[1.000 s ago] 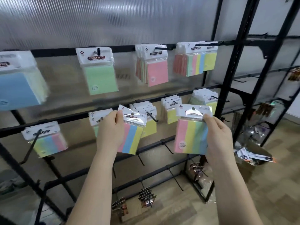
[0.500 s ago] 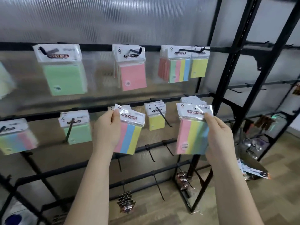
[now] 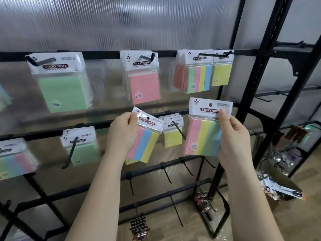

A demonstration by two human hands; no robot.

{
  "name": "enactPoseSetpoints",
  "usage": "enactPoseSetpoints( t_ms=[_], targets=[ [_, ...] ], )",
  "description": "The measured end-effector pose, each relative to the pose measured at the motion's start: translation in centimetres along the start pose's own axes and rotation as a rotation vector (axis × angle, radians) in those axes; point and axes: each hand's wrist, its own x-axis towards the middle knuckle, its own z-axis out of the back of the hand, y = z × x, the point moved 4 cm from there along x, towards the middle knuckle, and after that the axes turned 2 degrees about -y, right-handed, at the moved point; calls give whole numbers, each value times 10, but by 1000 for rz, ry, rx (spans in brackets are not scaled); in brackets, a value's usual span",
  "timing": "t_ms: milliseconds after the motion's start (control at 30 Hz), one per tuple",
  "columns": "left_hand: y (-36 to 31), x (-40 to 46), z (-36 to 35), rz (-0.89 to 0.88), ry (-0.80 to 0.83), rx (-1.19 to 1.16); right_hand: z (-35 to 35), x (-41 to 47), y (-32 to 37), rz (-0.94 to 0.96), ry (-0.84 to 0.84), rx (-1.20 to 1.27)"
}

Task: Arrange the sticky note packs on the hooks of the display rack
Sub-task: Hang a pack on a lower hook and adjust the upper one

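Head view: you face the black rack (image 3: 257,70), a sticky-note pack in each hand. Your left hand (image 3: 121,134) pinches the header of a tilted pink, blue and yellow pack (image 3: 145,136), held in front of the middle rail. Your right hand (image 3: 232,141) grips the right edge of a larger striped pack (image 3: 203,134), thumb on its header, and its hang hole shows plainly. Over the last second the rack has slid left across your view and the right pack has risen, so it now sits just below the striped packs (image 3: 196,73) hanging on the top rail, near the right post. Neither held pack is on a hook yet. That likely means you are lining up the right pack for its matching hook.
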Motion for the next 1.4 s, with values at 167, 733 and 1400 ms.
enactPoseSetpoints(
  t_ms=[167,733,1400],
  targets=[
    [-1,5,-14,28,19,29,-3,15,6,49,70,18],
    [-41,-35,-65,170,-260,43,24,100,52,192,333,24],
    [-44,-22,-62,127,-226,172,-10,131,73,270,228,141]
  ],
)
